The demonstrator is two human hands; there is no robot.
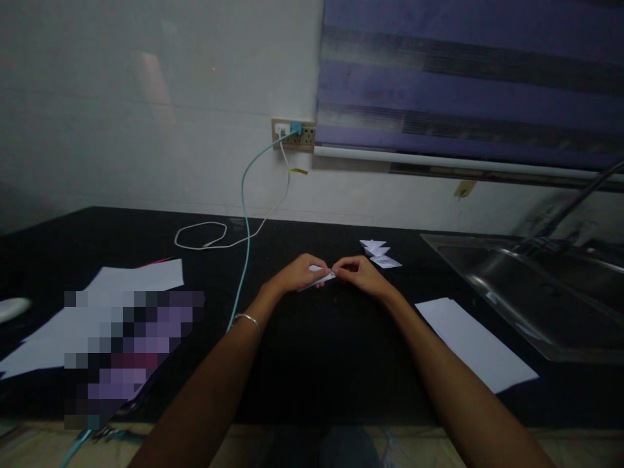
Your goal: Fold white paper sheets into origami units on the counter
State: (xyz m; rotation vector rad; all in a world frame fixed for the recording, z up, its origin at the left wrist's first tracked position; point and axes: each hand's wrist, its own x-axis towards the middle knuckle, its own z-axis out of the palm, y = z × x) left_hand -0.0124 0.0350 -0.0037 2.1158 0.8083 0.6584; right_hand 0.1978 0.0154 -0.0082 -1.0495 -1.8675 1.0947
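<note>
Both my hands meet over the black countertop (312, 351), pinching one small folded piece of white paper (322, 277) between them. My left hand (297, 273) grips its left end with curled fingers; a thin bangle circles that wrist. My right hand (358, 272) pinches the right end with thumb and fingers closed. Just beyond my right hand lie a few small folded white paper pieces (380, 252) on the counter.
A white sheet (475, 351) lies to the right, more white sheets (131, 279) to the left. A steel sink (536, 292) with a tap sits at far right. A teal cable (244, 260) and white cable (205, 234) run from a wall socket (294, 134). Striped blind above.
</note>
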